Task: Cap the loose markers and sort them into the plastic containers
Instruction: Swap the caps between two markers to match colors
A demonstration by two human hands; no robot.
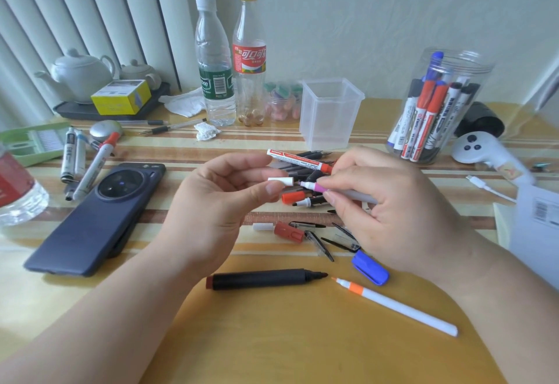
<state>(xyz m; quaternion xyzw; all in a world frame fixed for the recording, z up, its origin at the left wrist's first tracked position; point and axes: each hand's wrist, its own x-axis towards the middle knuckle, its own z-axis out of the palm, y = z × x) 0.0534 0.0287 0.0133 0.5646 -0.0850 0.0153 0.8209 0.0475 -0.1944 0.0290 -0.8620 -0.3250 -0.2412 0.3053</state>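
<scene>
We were mid-capping: our left hand [217, 202] pinched a white cap [280, 180] between thumb and fingertips, and our right hand [387, 202] gripped the pink-collared marker [317, 187], its tip just short of the cap at its 9 o'clock. Next, we judged, came aligning them, pressing home, then choosing the round jar [479, 81] at 2 o'clock or the square tub [329, 123] at 12.

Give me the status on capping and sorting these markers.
Done: the round jar holds several capped markers. In hand: the left hand pinches a white cap, and the right hand holds a pink-collared marker, tip facing it, not yet joined. Left: the black marker and orange-collared marker lie uncapped up front, a blue cap lies loose, more sit in the pile, and the square container looks empty.
</scene>
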